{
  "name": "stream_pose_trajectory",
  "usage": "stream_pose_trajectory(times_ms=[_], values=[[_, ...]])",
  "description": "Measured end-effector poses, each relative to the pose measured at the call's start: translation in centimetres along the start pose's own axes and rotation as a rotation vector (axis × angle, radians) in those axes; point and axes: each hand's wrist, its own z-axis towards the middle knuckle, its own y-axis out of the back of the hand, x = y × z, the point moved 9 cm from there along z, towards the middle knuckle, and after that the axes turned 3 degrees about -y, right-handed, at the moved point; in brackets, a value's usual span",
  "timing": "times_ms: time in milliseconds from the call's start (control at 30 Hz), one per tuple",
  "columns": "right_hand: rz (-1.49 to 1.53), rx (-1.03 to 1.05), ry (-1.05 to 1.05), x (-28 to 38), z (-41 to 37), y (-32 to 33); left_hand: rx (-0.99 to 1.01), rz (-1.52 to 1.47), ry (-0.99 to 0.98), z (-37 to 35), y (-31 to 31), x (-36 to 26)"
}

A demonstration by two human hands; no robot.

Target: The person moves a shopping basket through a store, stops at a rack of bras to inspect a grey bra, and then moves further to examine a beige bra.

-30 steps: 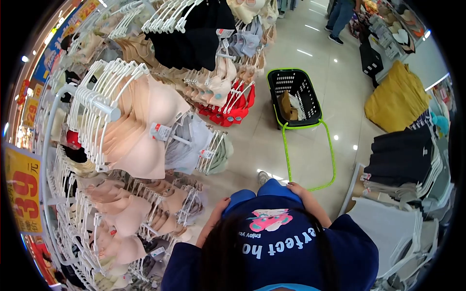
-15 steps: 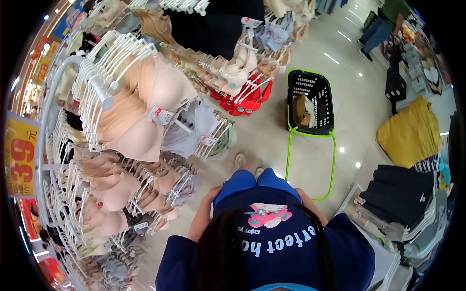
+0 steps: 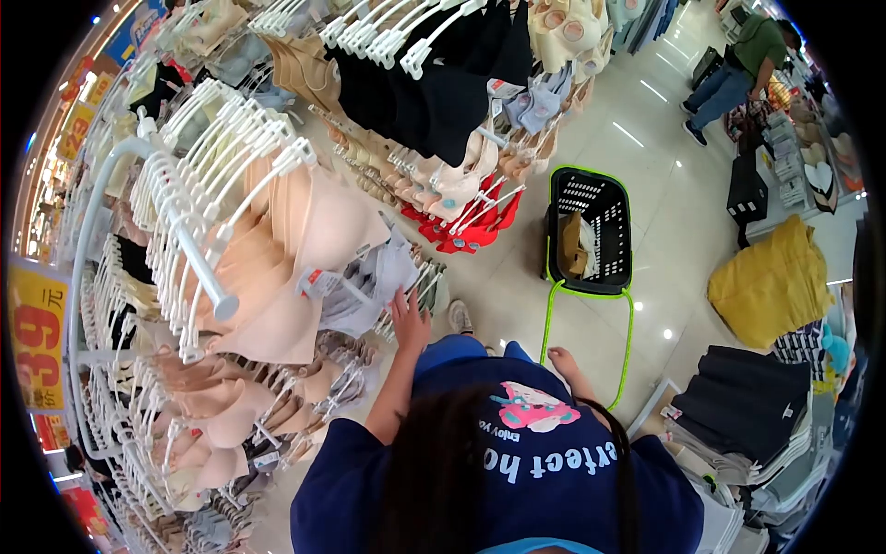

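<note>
My left hand (image 3: 409,323) is raised with its fingers spread, right beside the grey bras (image 3: 371,291) on the rack to my left; it holds nothing. Just above it hang beige padded bras (image 3: 277,268) on white hangers (image 3: 217,185), with a white price tag (image 3: 319,283) at one edge. My right hand (image 3: 567,364) is low beside my blue shorts, near the green handle (image 3: 546,323) of the basket. Its fingers look drawn in and are mostly hidden from this angle. The black shopping basket (image 3: 604,245) stands on the floor ahead with brown and white things inside.
A curved metal rack (image 3: 81,277) with a yellow price sign (image 3: 37,337) borders the left side. More bras, black (image 3: 415,106) and red (image 3: 475,226), hang ahead. Folded dark clothing (image 3: 738,402) and mustard cloth (image 3: 771,282) lie at right. A person (image 3: 734,74) stands farther up the aisle.
My left hand has risen from my hip toward the hanging bras, its fingers now spread. My right hand has come forward slightly. In view, the racks and basket sit lower.
</note>
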Motion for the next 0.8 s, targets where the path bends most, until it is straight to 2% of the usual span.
stream_pose_trajectory(times_ms=[100, 167, 267, 300, 467, 533, 600, 700, 733, 800], values=[[0.084, 0.074, 0.057, 6.1, 1.8, 0.2, -0.166, 0.069, 0.021, 2.9, 1.4, 0.2], [-0.014, 0.083, 0.128, 9.7, 3.0, 0.3, -0.252, 0.072, 0.074, 4.0, 1.5, 1.8], [-0.078, 0.114, 0.243, 15.0, 4.0, -0.5, -0.256, 0.102, 0.177, 4.8, 1.4, 3.6], [-0.076, 0.144, 0.28, 16.5, 4.6, -1.0, -0.307, 0.104, 0.164, 5.1, 2.4, 3.3], [-0.068, 0.314, 0.414, 25.4, 6.2, -4.6, -0.29, 0.097, 0.114, 5.3, 1.4, 4.5], [-0.002, 0.402, 0.503, 27.9, 8.3, -7.9, -0.273, 0.071, 0.118, 5.5, 1.4, 4.7], [-0.077, 0.508, 0.575, 33.0, 7.5, -10.2, -0.28, 0.048, 0.119, 5.5, 2.1, 4.4], [-0.147, 0.468, 0.864, 39.2, 6.7, -12.6, -0.261, 0.042, 0.162, 5.7, 2.9, 3.3], [-0.184, 0.439, 0.977, 40.7, 6.6, -13.4, -0.266, -0.053, 0.18, 5.6, 2.3, 3.6], [-0.114, 0.48, 1.059, 43.9, 6.0, -14.1, -0.287, -0.246, 0.223, 5.5, 1.2, 4.0]])
